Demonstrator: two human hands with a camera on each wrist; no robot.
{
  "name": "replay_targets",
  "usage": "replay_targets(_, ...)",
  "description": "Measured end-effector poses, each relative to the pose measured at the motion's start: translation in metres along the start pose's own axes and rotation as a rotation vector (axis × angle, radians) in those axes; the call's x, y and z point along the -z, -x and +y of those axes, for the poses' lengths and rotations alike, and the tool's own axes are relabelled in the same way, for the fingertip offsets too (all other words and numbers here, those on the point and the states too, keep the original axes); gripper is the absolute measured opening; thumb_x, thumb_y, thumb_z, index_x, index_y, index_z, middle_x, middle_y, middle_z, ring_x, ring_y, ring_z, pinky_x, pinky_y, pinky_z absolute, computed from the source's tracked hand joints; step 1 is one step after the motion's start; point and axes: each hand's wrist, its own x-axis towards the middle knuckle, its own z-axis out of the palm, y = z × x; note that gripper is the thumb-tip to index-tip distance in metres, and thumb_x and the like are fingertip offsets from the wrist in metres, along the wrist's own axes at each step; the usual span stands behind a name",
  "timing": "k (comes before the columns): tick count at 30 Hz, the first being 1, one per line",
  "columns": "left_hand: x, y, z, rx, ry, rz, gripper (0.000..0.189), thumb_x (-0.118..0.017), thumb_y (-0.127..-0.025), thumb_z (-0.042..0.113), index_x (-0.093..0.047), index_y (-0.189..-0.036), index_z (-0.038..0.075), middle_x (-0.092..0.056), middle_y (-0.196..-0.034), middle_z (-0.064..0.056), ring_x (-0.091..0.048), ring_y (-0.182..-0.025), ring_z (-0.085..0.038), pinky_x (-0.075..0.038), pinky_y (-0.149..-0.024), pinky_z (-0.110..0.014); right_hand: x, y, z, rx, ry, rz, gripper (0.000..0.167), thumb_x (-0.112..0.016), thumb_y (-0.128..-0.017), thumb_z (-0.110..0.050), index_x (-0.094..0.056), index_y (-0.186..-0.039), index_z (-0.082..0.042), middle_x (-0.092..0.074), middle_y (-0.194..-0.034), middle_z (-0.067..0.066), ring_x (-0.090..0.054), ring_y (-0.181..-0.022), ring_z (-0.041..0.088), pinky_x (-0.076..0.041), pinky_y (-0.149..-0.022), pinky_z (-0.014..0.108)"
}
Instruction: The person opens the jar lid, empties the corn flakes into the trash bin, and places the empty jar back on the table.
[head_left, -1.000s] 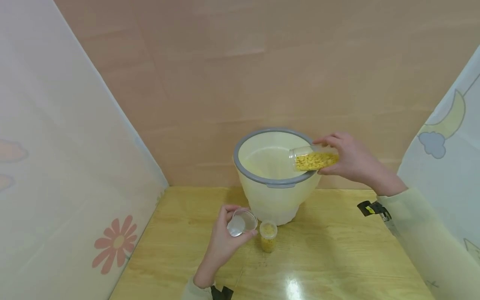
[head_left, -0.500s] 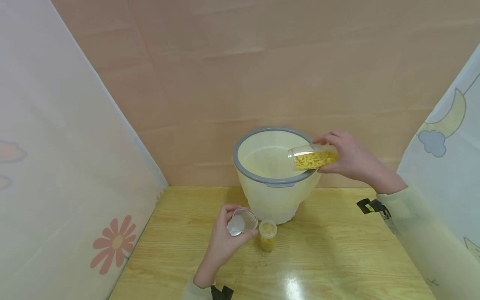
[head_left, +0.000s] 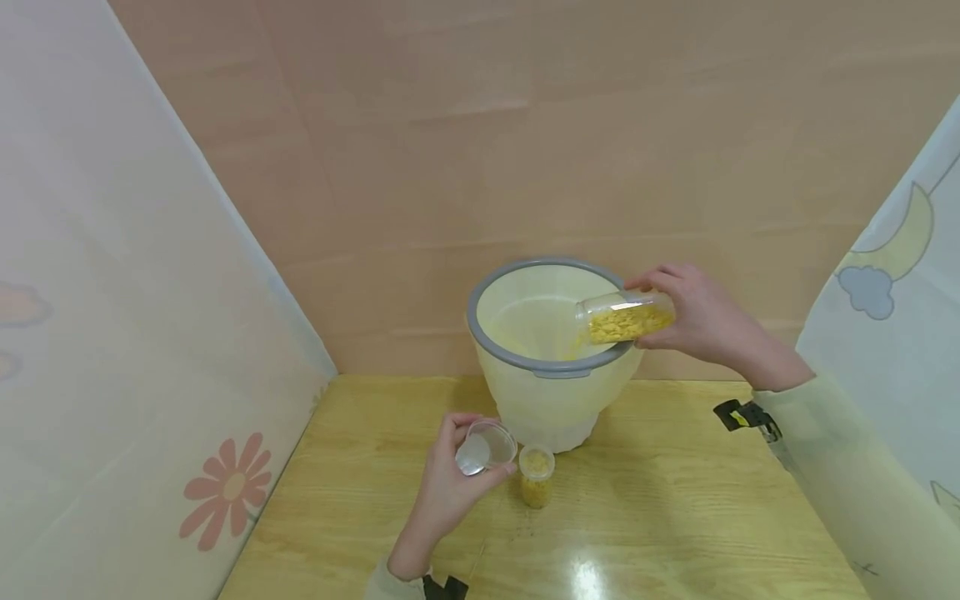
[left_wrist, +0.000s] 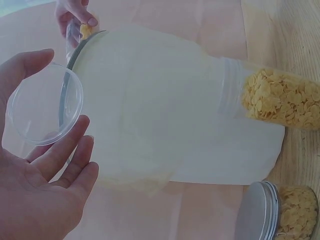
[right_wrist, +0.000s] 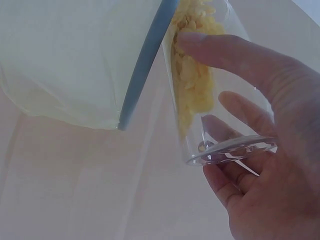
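My right hand point(head_left: 705, 325) grips a clear plastic jar point(head_left: 628, 320) of yellow corn flakes, tipped on its side over the right rim of a cream bucket point(head_left: 558, 408). Flakes spill from its mouth into the bucket. In the right wrist view, thumb and fingers wrap the jar near its base point(right_wrist: 230, 150). My left hand point(head_left: 446, 492) pinches a round clear lid point(left_wrist: 47, 105) by its edge, in front of the bucket. Beside that hand stands an uncapped jar of flakes point(head_left: 536, 479). A silver-lidded jar point(left_wrist: 270, 215) stands behind the hand, mostly hidden in the head view.
The bucket has a grey rim point(head_left: 562, 372) and stands at the back of a wooden table point(head_left: 675, 500). A brown cloth point(head_left: 390, 167) hangs right behind it. Printed white sheets flank the table on the left point(head_left: 112, 292) and right point(head_left: 900, 350).
The jar in my right hand has tipped slightly further, and flakes now fall from its mouth into the bucket. My left hand has stayed in place with the lid.
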Motion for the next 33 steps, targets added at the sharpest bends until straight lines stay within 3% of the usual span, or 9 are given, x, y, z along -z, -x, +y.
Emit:
replay_targets(14, -0.002, -0.001, 0.002, 0.011, -0.011, -0.004, 0.063, -0.089, -0.080, 0.019, -0.048, -0.127, 0.013, -0.067, -0.126, 0.011, -0.061, -0.113, -0.019, -0.052, -0.089, -0.037, -0.001, 0.001, 0.002, -0.006, -0.009, 0.017, 0.066, -0.096, -0.065, -0.008, -0.066, -0.124, -0.004, -0.064, -0.117, 0.012, -0.053, -0.112, 0.037, -0.041, -0.095, 0.058)
replay_targets(33, -0.003, -0.002, 0.000, -0.022, -0.025, -0.014, 0.063, -0.089, -0.080, 0.017, -0.047, -0.127, 0.010, -0.066, -0.128, 0.008, -0.060, -0.114, -0.021, -0.052, -0.091, -0.036, 0.002, -0.008, -0.004, 0.023, 0.036, 0.002, 0.069, -0.097, -0.061, -0.009, -0.067, -0.123, -0.004, -0.064, -0.119, 0.014, -0.052, -0.116, 0.039, -0.041, -0.096, 0.059)
